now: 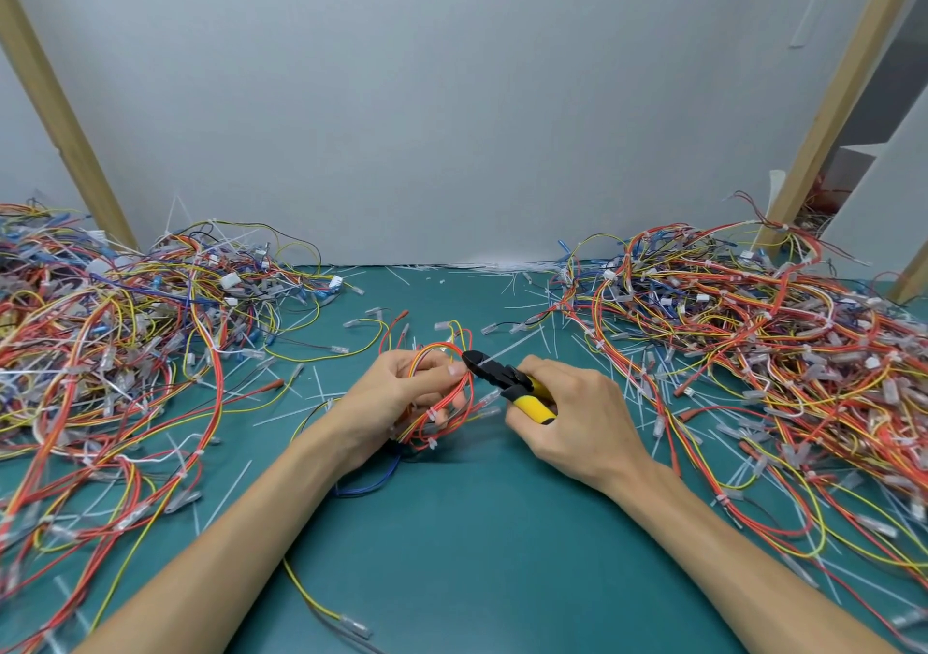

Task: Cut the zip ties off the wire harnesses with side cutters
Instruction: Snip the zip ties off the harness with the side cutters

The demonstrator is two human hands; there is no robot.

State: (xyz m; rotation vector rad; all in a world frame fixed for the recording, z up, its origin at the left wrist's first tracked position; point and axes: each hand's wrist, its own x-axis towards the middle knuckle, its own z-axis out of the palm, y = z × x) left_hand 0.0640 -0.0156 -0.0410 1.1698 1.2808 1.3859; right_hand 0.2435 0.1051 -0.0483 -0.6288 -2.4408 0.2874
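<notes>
Gripping wire harness (448,415) in curled left hand (401,388) | right hand (577,417) clasping side cutters (504,378) | blades at zip tie (508,349)

Free mat (477,528) — between wire heaps (125,347)

Head view, sole entry: wide-angle camera worn on my head, set above the near edge of the green mat (452,528), facing forward and down. Near field: my forearms enter from the bottom corners; left hand (401,392) and right hand (577,417) sit close in, just below frame centre. Flanks: left wire heap (100,342) and right wire heap (753,352), both cut by the frame edges. Far field: grey wall (452,101), faced square on, fills the upper half. Left wooden post (65,116) and right wooden post (843,76) lean toward the upper corners.
</notes>
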